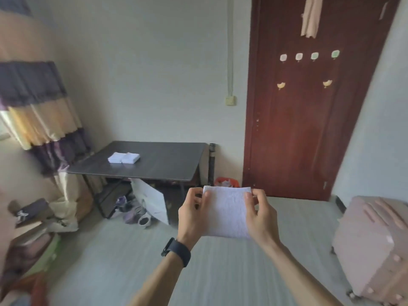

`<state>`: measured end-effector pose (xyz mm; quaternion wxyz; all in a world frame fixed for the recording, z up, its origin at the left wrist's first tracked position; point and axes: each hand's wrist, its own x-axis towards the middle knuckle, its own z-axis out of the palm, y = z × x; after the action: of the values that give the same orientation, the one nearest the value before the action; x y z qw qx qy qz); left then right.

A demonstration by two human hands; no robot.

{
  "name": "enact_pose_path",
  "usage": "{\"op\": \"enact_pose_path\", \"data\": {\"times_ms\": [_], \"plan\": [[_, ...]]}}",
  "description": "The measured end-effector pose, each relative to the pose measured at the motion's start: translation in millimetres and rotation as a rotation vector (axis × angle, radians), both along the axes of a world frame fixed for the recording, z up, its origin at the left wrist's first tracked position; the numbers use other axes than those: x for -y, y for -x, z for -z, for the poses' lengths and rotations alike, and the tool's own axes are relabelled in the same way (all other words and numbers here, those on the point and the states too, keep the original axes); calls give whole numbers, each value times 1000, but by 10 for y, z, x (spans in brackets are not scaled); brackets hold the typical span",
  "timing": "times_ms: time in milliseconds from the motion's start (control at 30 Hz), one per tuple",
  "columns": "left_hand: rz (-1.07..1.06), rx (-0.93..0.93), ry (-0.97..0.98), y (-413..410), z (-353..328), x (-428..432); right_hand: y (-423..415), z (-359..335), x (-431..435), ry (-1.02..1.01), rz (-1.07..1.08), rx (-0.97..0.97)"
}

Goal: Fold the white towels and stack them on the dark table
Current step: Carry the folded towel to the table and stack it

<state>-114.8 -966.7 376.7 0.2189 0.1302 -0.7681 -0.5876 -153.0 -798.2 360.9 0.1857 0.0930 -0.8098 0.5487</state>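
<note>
Towels count: one white held towel [227,212] in the air; two folded piles [124,157] of white towels on the table. Towels per pile, can't tell.
Hands count: two, both raised at frame centre.
Left hand [192,215]: pinching the held towel's top-left corner, thumb in front, fingers curled behind; dark watch [176,251] on the wrist.
Right hand [260,215]: pinching the top-right corner the same way.
Held towel place: hangs flat between the hands, above the grey striped surface [220,272], well apart from the table.
Table [167,160]: dark top, at 10 o'clock from the held towel; the piles sit side by side, touching, toward its left part.
Door [298,129]: red-brown, at 1 o'clock, six small hooks on it, four in a row above two; pink cloth [310,16] hangs at its top.
Curtain [39,111]: striped purple and gold, at 9 o'clock, left of the table.
Under table: shoes [134,212], count unclear; a white bag [152,202] leaning, contents hidden.
Orange bag [227,182]: just behind the held towel's top edge, partly hidden by it, contents unclear.
Suitcase [373,246]: one, pink, closed, at 4 o'clock.
Wall switch [230,100]: one, at 12 o'clock.
</note>
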Motion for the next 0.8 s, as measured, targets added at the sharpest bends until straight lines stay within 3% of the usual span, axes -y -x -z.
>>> {"op": "enact_pose_path", "data": {"times_ms": [267,533,800], "plan": [[-238,-19,2,182,-163,2304,600,-60,2491,76,-228,-17],[-391,-4,3,752,51,3677,1372,101,3965,57,-393,48],[-486,40,12,1894,264,5013,2609,313,5360,66,-492,109]]}}
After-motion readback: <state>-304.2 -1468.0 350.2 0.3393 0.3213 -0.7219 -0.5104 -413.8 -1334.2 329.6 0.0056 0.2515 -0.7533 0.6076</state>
